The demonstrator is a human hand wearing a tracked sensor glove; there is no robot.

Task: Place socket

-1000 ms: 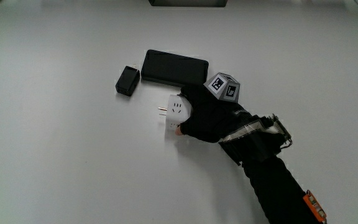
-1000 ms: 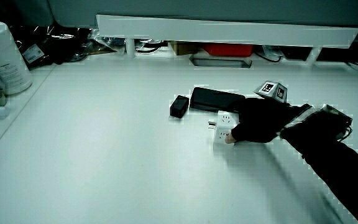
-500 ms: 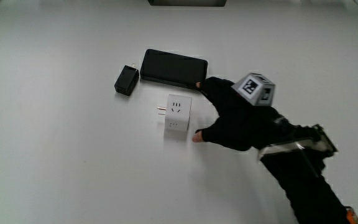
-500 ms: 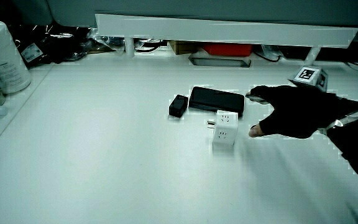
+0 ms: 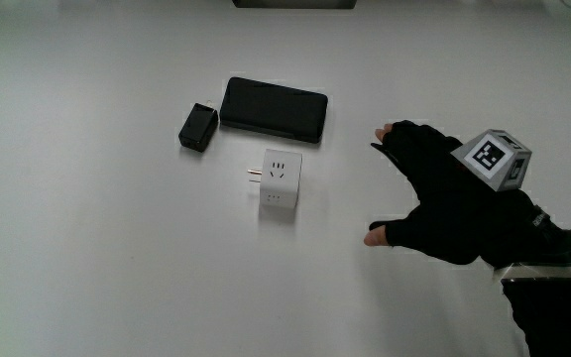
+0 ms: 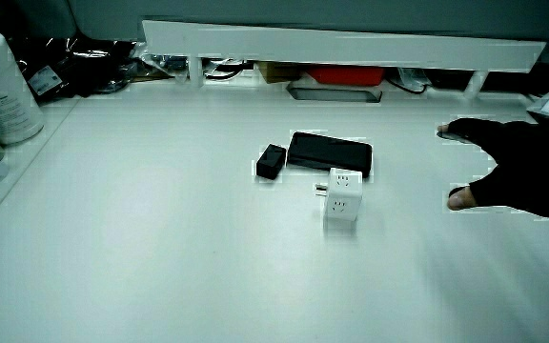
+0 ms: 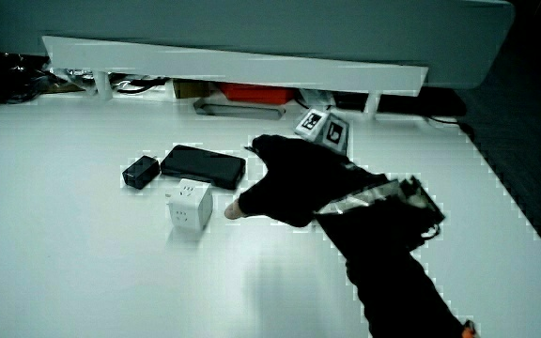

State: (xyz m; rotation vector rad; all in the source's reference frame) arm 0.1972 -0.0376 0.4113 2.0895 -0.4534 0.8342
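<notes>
The white cube socket [image 5: 280, 184] rests on the white table with its metal prongs toward the small black adapter, and it shows in both side views [image 6: 342, 198] [image 7: 189, 207]. Nothing holds it. The gloved hand [image 5: 434, 193] hovers over the table beside the socket, clear of it, fingers spread and holding nothing. A patterned cube [image 5: 495, 159] sits on its back. In a side view the hand [image 6: 518, 176] is at the picture's edge; in a side view the hand [image 7: 294, 183] lies closer to the socket, thumb tip near it.
A flat black device [image 5: 273, 109] lies just farther from the person than the socket, with a small black adapter [image 5: 197, 127] beside it. A white canister [image 6: 6, 86] stands at the table's edge. The low partition [image 6: 341, 46] has clutter under it.
The hand has let go of the socket, opened its fingers and drawn away from it across the table. The socket stays where it was set down.
</notes>
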